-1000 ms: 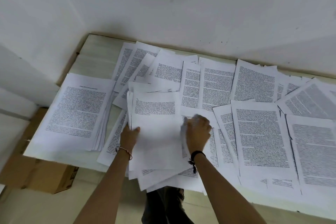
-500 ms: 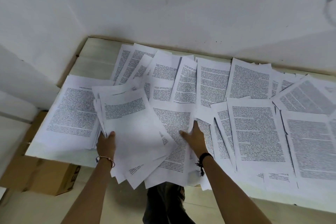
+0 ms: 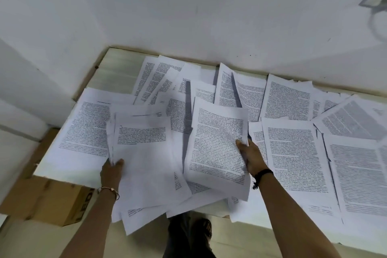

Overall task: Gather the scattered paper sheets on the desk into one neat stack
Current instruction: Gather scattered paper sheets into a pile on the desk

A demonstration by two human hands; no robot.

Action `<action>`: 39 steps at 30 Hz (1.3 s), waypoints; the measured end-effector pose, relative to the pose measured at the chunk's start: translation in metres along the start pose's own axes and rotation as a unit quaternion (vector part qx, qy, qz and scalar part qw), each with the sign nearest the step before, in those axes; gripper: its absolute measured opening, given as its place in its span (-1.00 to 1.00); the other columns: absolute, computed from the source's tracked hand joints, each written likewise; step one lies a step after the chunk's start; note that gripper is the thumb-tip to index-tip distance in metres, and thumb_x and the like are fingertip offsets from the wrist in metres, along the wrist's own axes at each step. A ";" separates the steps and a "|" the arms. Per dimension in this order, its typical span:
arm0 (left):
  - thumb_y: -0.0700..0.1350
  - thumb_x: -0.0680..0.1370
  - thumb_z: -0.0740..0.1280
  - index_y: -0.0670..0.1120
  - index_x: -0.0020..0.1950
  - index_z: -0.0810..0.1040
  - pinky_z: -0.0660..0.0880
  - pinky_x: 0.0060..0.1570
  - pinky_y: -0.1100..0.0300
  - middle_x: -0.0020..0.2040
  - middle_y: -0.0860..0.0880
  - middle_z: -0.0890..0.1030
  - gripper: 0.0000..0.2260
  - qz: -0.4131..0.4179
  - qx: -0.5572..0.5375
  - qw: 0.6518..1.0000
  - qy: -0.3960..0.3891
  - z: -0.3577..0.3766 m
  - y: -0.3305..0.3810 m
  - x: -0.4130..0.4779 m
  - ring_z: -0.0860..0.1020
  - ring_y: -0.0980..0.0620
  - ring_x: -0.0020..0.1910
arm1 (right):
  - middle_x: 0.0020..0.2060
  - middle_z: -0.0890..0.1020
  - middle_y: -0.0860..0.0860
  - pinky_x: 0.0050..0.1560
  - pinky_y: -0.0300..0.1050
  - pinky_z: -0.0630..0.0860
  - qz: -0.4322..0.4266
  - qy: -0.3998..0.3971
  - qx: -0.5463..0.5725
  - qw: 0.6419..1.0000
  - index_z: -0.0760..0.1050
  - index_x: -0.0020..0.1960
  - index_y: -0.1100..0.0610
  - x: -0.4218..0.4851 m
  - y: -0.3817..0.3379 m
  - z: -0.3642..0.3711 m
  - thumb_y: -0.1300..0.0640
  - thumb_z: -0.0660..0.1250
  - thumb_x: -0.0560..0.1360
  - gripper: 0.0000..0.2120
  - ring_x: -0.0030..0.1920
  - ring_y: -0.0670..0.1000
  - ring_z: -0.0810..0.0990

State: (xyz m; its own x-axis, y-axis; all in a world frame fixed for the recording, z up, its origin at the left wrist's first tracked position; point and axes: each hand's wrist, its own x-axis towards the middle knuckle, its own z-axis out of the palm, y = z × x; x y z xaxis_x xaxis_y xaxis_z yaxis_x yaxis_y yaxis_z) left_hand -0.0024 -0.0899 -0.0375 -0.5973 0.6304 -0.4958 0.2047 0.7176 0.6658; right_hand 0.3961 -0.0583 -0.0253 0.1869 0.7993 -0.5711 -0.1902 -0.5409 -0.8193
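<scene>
You're standing at what looks like a plain office or study corner: a pale desk [image 3: 117, 69] set against bare white walls [image 3: 188, 6] and covered in printed text sheets [image 3: 293, 153], with a cardboard box [image 3: 46, 199] beneath its left end.

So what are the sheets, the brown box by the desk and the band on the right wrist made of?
Sheets: thin matt white paper with printed text; they bend where lifted. Box: seemingly cardboard, matt brown, with creased edges and printed letters. Wrist band: dark cord or thread, judging by its hanging frayed end; too small to be sure.
</scene>
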 end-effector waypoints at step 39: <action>-0.11 0.51 0.36 -0.14 0.33 0.44 0.43 0.27 -0.09 0.21 -0.15 0.54 -0.60 -0.069 -0.385 0.917 -0.071 0.048 0.046 -0.015 0.51 -0.17 0.22 | -0.19 0.55 -0.03 -0.05 -0.17 0.56 -0.020 -0.047 -0.070 0.996 0.55 0.05 -0.06 -0.036 0.003 0.088 -0.28 0.19 0.50 -0.65 -0.15 0.00 0.55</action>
State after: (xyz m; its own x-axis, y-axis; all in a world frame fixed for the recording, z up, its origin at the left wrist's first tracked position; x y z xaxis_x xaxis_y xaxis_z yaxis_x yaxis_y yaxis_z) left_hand 0.0530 -0.0522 -0.0257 -0.4585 0.6200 -0.6367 -0.5076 0.4054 0.7603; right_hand 0.3043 -0.0660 -0.0027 0.1000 0.8388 -0.5352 -0.0469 -0.5333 -0.8446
